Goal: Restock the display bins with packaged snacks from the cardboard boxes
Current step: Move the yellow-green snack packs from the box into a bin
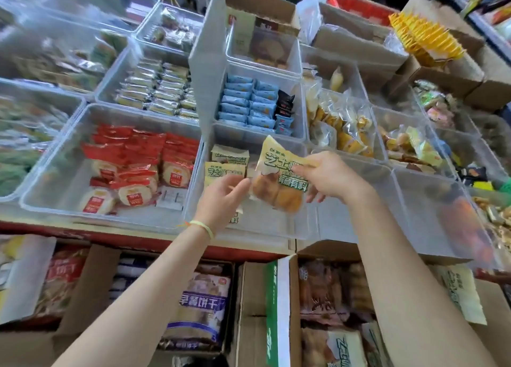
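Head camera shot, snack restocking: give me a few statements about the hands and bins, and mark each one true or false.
1. The right hand pinches a cream and green snack packet. True.
2. The left hand wears a wristband. True.
3. The bin under the hands is packed full. False: only a few matching packets stand at its left side.
4. The bin left of it holds blue packets. False: it holds red packets; the blue packets sit in the bin behind.
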